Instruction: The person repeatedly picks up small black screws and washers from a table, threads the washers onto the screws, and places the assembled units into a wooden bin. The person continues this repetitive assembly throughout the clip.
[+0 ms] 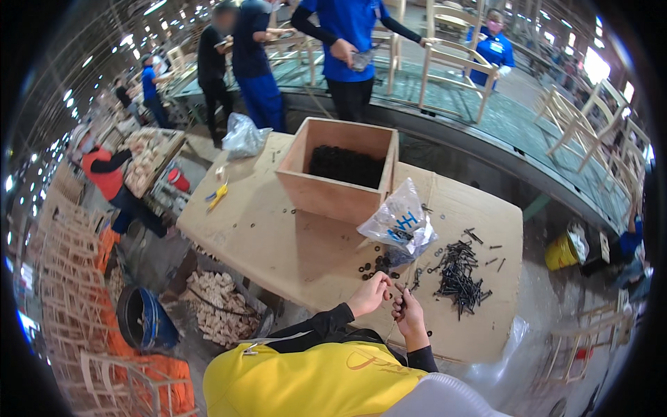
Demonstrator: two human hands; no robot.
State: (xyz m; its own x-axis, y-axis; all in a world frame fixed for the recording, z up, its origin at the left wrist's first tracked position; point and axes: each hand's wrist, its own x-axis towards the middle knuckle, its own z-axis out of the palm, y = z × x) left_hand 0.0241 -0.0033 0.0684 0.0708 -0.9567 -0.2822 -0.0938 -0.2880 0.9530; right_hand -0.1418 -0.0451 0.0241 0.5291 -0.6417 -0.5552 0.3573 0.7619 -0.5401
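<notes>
Both of my hands meet over the near edge of the cardboard-covered table [267,240]. My right hand [411,316] is closed around what looks like a black bolt, its dark end showing between the fingers. Close beside it, my left hand [370,295] pinches with the fingertips; whatever is in them is too small to make out. Just beyond the hands lie loose black washers [381,264] and a clear plastic bag [399,221] with blue marking. To the right spreads a pile of black bolts [460,281], several of them scattered singly.
An open wooden box [333,198] holding small black parts stands at the table's far side. Yellow-handled pliers [217,197] and another plastic bag [244,135] lie left. Beyond runs a green conveyor [507,132] with chair frames and co-workers. A blue bucket [158,316] stands on the floor.
</notes>
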